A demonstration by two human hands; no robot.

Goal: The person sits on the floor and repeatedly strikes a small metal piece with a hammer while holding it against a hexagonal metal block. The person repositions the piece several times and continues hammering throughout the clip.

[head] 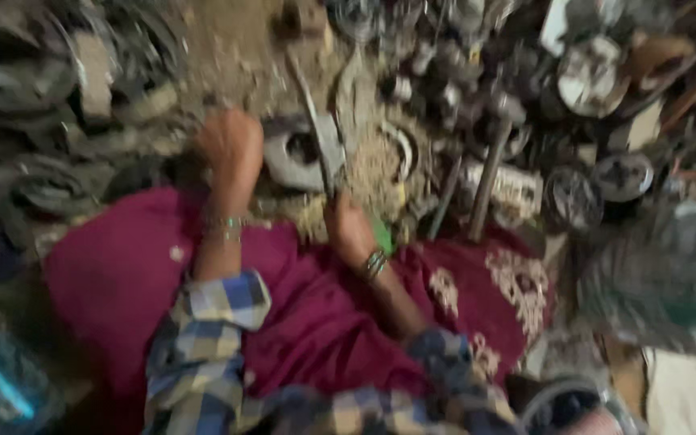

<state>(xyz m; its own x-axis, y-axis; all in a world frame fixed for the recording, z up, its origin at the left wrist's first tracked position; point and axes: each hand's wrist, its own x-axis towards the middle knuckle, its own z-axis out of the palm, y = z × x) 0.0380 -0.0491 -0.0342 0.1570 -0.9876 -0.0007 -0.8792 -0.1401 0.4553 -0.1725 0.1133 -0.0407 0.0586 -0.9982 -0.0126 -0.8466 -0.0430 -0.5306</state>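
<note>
Hands: two, both bare, each wearing bangles at the wrist, checked sleeves rolled up.
Left hand (pixel 229 143): curling into a loose fist, pressing down at the near left edge of the grey disc (pixel 296 157); whether it is gripping anything I cannot tell, the picture is blurring.
Right hand (pixel 350 229): closing round the lower end of a long metal tool (pixel 320 133), holding it upright over the disc's right side.
Tool: one, thin, slanting up and left from the fist, its upper end reaching toward the far dirt.
Disc: one, lying on the ground just beyond the red cloth (pixel 122 274) that is covering the lap.
Rods (pixel 489 173): two, leaning side by side to the right of the disc.
Round metal parts (pixel 590 72): many, piling up along the far right; too blurred for counting.
</note>
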